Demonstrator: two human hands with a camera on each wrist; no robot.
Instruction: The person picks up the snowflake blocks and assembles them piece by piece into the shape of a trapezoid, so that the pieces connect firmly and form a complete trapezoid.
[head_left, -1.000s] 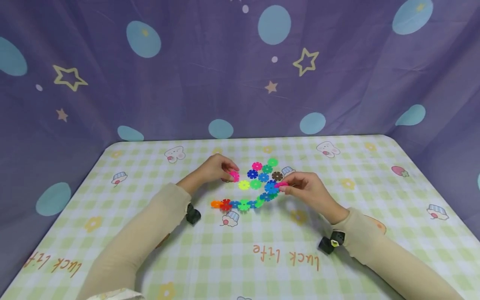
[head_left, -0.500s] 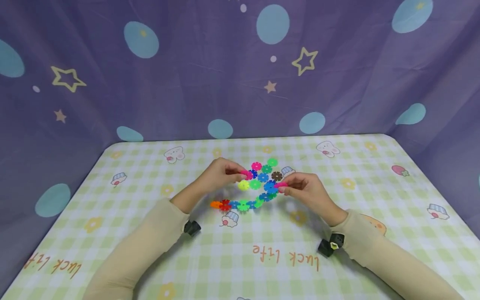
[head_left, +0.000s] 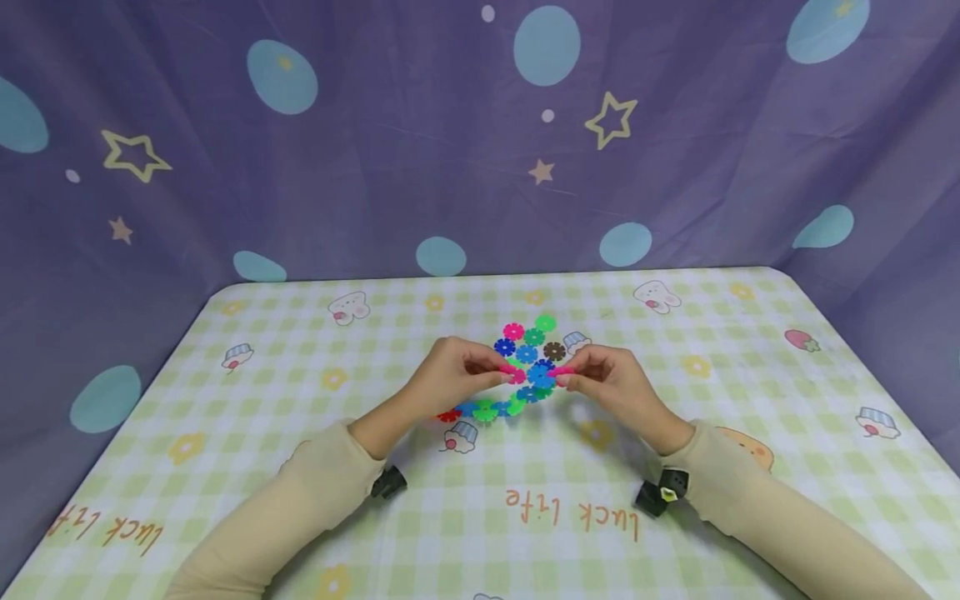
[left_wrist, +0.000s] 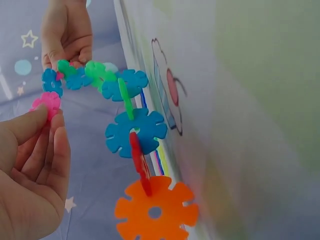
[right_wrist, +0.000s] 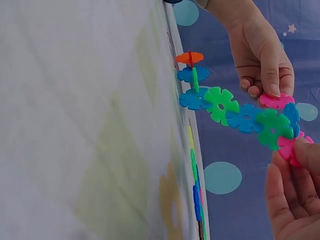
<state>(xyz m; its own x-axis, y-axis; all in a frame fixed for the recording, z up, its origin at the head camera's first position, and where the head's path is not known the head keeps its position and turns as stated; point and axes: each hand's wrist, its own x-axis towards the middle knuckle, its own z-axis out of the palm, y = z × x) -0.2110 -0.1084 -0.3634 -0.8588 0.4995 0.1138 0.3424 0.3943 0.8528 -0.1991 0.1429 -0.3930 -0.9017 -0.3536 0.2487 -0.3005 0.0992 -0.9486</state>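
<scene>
My left hand (head_left: 450,375) pinches a pink notched snowflake disc (left_wrist: 48,104) between thumb and fingers, right at the edge of an upright blue disc (left_wrist: 52,83). That blue disc belongs to a curved chain of interlocking discs (right_wrist: 221,106) in blue and green, with a red disc (left_wrist: 140,162) and an orange disc (left_wrist: 157,210) at its far end. Another pink disc (right_wrist: 286,150), joined at the chain's other end, is pinched by my right hand (head_left: 621,387). The chain hangs above the table, bending toward the left. In the head view my left hand hides the orange disc.
Loose discs lie flat on the checked tablecloth (head_left: 450,533) behind the hands, among them a pink disc (head_left: 513,332), a dark blue disc (head_left: 504,347) and a brown disc (head_left: 554,352). A purple curtain (head_left: 420,167) stands behind the table's back edge.
My left hand has moved right and nearer with its pink disc, from beside the loose discs to the blue disc on the chain. My right hand has stayed almost still.
</scene>
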